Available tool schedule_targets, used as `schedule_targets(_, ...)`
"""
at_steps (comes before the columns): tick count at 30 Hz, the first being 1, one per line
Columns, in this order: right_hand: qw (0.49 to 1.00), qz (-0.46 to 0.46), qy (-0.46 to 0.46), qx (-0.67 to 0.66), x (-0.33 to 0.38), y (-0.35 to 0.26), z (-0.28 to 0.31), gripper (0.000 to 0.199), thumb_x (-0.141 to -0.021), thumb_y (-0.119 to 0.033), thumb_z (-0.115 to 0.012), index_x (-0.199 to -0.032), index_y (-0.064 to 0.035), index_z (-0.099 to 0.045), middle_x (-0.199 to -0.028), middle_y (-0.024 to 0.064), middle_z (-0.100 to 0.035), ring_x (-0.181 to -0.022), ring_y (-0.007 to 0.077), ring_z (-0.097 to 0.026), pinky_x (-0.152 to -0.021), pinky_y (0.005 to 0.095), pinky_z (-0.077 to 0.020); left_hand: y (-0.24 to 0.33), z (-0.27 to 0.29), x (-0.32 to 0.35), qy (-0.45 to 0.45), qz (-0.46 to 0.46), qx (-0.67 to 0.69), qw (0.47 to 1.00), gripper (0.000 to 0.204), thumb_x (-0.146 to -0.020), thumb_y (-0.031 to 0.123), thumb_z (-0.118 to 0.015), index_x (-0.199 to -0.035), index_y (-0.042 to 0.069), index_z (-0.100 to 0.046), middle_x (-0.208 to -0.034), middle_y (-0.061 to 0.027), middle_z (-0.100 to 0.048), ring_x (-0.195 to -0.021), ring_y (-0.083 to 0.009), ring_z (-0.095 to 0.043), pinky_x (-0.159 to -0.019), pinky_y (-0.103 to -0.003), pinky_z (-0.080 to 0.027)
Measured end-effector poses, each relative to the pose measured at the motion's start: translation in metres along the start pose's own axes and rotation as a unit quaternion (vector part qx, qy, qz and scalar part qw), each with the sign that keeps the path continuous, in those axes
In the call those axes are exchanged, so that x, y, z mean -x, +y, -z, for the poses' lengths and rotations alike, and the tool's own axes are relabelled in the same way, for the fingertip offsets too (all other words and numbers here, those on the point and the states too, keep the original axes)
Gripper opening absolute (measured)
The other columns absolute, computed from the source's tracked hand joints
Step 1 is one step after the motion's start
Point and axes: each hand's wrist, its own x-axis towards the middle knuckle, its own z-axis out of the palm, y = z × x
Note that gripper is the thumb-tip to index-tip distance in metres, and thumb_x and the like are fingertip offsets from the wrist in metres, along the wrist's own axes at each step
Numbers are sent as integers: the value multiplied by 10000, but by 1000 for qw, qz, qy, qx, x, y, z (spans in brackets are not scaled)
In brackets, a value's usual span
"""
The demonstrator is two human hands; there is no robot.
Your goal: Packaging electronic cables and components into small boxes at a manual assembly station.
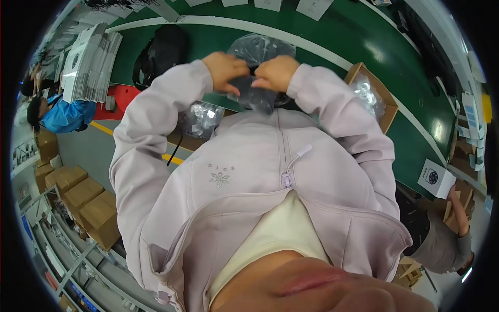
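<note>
Both my hands are on a clear, crinkled plastic bag point(258, 46) at the near edge of the green worktable. Its lower part looks dark and hangs close to my jacket; what is inside cannot be made out. My left hand point(226, 72) grips the bag from the left, fingers curled and thumb pointing inward. From the right, my right hand point(278, 74) pinches it, its fingertips a short gap from the left hand's. Beside my right forearm stands an open carton point(390, 106) with clear, shiny bags point(367, 93) in it. Another shiny clear bag point(201, 120) lies below my left forearm.
A black bag point(165, 54) lies on the green worktable point(208, 39) at the left, near a stack of white boxes point(86, 62). A person in blue point(67, 114) is at far left. At right, another person's hand touches a white box point(435, 178). Brown cartons point(99, 213) stand lower left.
</note>
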Motion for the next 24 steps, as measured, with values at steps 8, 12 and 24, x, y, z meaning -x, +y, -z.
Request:
schedule_targets(8, 976, -62, 162, 130, 88, 40, 43, 319, -835, -336, -487, -671, -62, -487, -682, 102, -502, -627, 308, -504, -546, 370, -396, -67, -1, 69, 27, 109, -152, 982, 234, -709, 251, -634, -818, 93, -500, -846, -21, -485, -708, -247, -526, -605, -362, -451)
schedule_targets(12, 975, -115, 188, 28, 119, 59, 3, 271, -822, -260, -533, -690, -35, -459, -711, 110, -484, -641, 291, -487, -556, 346, -385, -61, -34, 69, 48, 164, -96, 981, 219, -709, 228, -647, -810, 103, -499, -875, -44, -488, -766, -235, -524, -629, -322, -445)
schedule_targets(24, 892, -334, 286, -106, 71, 55, -142, 320, -677, -122, -637, -915, 22, -479, -1064, 195, -436, -829, 306, -519, -749, 311, -433, -49, -129, 16, 360, 548, 538, 530, 473, -714, 372, -634, -975, -10, -536, -1031, -77, -513, -925, -176, -486, -793, -272, -384)
